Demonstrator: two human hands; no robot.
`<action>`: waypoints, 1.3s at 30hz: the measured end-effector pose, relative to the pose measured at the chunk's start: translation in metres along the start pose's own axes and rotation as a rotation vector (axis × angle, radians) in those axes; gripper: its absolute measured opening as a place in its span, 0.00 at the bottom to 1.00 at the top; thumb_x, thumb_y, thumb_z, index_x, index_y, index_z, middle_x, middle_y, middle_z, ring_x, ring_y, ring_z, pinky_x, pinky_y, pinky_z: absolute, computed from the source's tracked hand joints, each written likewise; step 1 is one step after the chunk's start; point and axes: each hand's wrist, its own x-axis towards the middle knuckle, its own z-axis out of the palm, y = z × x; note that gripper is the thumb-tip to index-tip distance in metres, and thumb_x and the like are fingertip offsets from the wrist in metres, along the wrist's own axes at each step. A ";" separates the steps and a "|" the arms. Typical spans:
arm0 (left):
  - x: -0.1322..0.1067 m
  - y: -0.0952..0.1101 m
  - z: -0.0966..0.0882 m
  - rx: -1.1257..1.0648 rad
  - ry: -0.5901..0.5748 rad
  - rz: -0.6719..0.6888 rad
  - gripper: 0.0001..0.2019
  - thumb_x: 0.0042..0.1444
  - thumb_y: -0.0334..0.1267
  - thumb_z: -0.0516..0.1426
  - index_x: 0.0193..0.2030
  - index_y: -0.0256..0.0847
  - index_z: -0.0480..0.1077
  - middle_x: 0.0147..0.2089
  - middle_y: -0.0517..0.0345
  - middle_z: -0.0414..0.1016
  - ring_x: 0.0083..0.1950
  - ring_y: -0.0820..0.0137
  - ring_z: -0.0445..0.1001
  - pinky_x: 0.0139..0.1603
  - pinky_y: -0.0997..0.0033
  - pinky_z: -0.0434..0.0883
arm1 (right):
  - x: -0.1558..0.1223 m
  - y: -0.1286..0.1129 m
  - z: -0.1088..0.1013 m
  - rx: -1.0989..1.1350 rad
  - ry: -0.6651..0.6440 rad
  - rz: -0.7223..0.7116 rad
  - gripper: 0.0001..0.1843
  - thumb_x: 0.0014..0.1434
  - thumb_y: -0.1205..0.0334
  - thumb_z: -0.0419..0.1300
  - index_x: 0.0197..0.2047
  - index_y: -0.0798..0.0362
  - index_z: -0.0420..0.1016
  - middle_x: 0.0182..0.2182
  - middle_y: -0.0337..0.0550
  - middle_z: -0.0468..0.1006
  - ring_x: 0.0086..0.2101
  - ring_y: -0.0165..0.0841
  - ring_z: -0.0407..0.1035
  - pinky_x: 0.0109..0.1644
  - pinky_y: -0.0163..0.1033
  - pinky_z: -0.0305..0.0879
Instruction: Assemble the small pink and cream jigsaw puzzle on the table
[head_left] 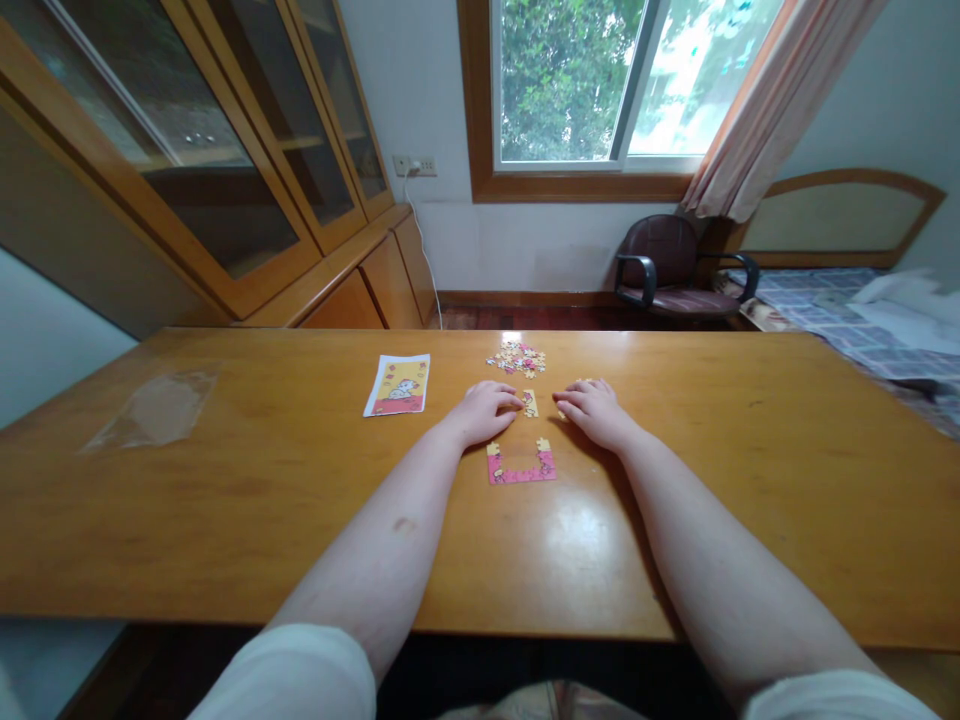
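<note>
My left hand point(487, 412) rests on the table with its fingers loosely stretched to the right, fingertips at the left edge of a small yellow strip of joined puzzle pieces point(531, 403). Right of that strip, my right hand point(594, 410) lies palm down with its fingers loosely extended. Bits of yellow puzzle piece show by its fingers, mostly hidden. Nearer me lies a U-shaped joined puzzle border point(523, 476), pink along the bottom with yellow upper ends. Beyond my hands is a pile of loose puzzle pieces point(517, 357) in yellow, pink and white.
A picture card point(399, 385) with a white animal on yellow and pink lies left of my left hand. A clear plastic bag point(157, 408) is at the table's far left. Past the wooden table point(300, 520) stand a glass-door cabinet point(300, 190), an armchair point(664, 265) and a bed point(840, 310).
</note>
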 end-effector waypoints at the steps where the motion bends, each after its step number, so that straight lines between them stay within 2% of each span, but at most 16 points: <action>1: 0.000 0.000 0.000 0.002 0.000 0.002 0.14 0.59 0.40 0.54 0.47 0.48 0.79 0.57 0.54 0.74 0.59 0.60 0.69 0.64 0.55 0.63 | 0.001 0.002 0.001 -0.001 0.017 0.013 0.22 0.68 0.53 0.47 0.53 0.47 0.77 0.50 0.49 0.77 0.51 0.42 0.65 0.60 0.52 0.49; 3: 0.000 -0.001 0.000 0.007 0.001 0.008 0.14 0.59 0.39 0.54 0.47 0.48 0.79 0.57 0.54 0.74 0.59 0.60 0.69 0.64 0.55 0.63 | 0.002 0.007 0.001 -0.007 0.059 0.052 0.19 0.66 0.58 0.48 0.51 0.49 0.78 0.49 0.48 0.78 0.49 0.41 0.65 0.57 0.48 0.52; 6: 0.001 -0.002 0.001 0.011 0.002 0.013 0.14 0.60 0.40 0.54 0.48 0.48 0.79 0.57 0.54 0.74 0.60 0.60 0.68 0.64 0.55 0.63 | 0.003 0.013 0.000 -0.014 0.098 0.093 0.16 0.62 0.64 0.52 0.43 0.49 0.81 0.46 0.46 0.80 0.46 0.40 0.66 0.55 0.45 0.53; 9: 0.001 -0.002 0.001 0.008 0.001 0.012 0.14 0.60 0.40 0.54 0.48 0.48 0.79 0.57 0.54 0.74 0.60 0.60 0.68 0.64 0.55 0.63 | 0.003 0.013 0.000 0.008 0.091 0.057 0.15 0.58 0.68 0.53 0.36 0.48 0.82 0.44 0.42 0.81 0.45 0.38 0.67 0.54 0.44 0.53; 13: 0.001 -0.001 0.001 0.008 0.002 0.010 0.14 0.60 0.40 0.54 0.48 0.48 0.79 0.57 0.54 0.74 0.60 0.60 0.68 0.64 0.55 0.63 | 0.003 0.009 0.003 0.027 0.073 -0.013 0.18 0.57 0.70 0.52 0.38 0.47 0.83 0.43 0.40 0.82 0.46 0.37 0.67 0.56 0.45 0.50; 17: 0.000 -0.001 0.000 0.003 0.000 0.011 0.14 0.60 0.40 0.54 0.47 0.47 0.79 0.57 0.54 0.74 0.60 0.60 0.68 0.64 0.55 0.63 | 0.002 0.007 0.002 0.020 0.092 -0.012 0.17 0.58 0.68 0.53 0.40 0.46 0.83 0.44 0.41 0.82 0.46 0.38 0.66 0.57 0.46 0.50; 23: 0.000 0.001 -0.002 0.007 -0.007 0.011 0.14 0.60 0.40 0.53 0.48 0.48 0.78 0.57 0.54 0.74 0.60 0.60 0.69 0.64 0.56 0.63 | 0.000 0.006 -0.007 0.038 0.088 0.047 0.16 0.53 0.70 0.53 0.31 0.48 0.83 0.40 0.40 0.83 0.45 0.39 0.67 0.56 0.46 0.52; 26: 0.000 0.002 -0.002 0.003 -0.005 0.012 0.14 0.60 0.40 0.54 0.47 0.47 0.78 0.57 0.54 0.74 0.60 0.60 0.69 0.64 0.56 0.64 | 0.001 0.006 -0.005 0.050 0.064 0.007 0.18 0.54 0.70 0.52 0.34 0.46 0.83 0.44 0.39 0.82 0.47 0.39 0.67 0.57 0.47 0.52; 31: 0.000 0.001 -0.001 0.017 0.000 0.022 0.14 0.60 0.40 0.53 0.47 0.47 0.79 0.56 0.54 0.75 0.59 0.61 0.69 0.63 0.57 0.64 | 0.000 0.000 0.000 0.049 0.003 -0.062 0.22 0.57 0.69 0.52 0.47 0.42 0.81 0.54 0.37 0.77 0.54 0.40 0.64 0.62 0.52 0.47; 34: 0.000 0.000 -0.001 0.024 -0.007 0.032 0.15 0.60 0.40 0.53 0.47 0.47 0.79 0.56 0.54 0.75 0.58 0.61 0.70 0.63 0.57 0.65 | -0.001 -0.004 0.000 0.041 -0.010 -0.064 0.20 0.60 0.66 0.51 0.49 0.42 0.80 0.53 0.39 0.77 0.54 0.40 0.64 0.63 0.53 0.46; 39: 0.000 0.001 -0.002 0.024 -0.004 0.021 0.15 0.61 0.41 0.53 0.48 0.47 0.79 0.56 0.55 0.75 0.58 0.61 0.70 0.63 0.57 0.65 | 0.000 -0.007 0.001 0.030 -0.003 -0.104 0.16 0.63 0.59 0.54 0.46 0.46 0.81 0.48 0.45 0.79 0.49 0.40 0.66 0.60 0.50 0.51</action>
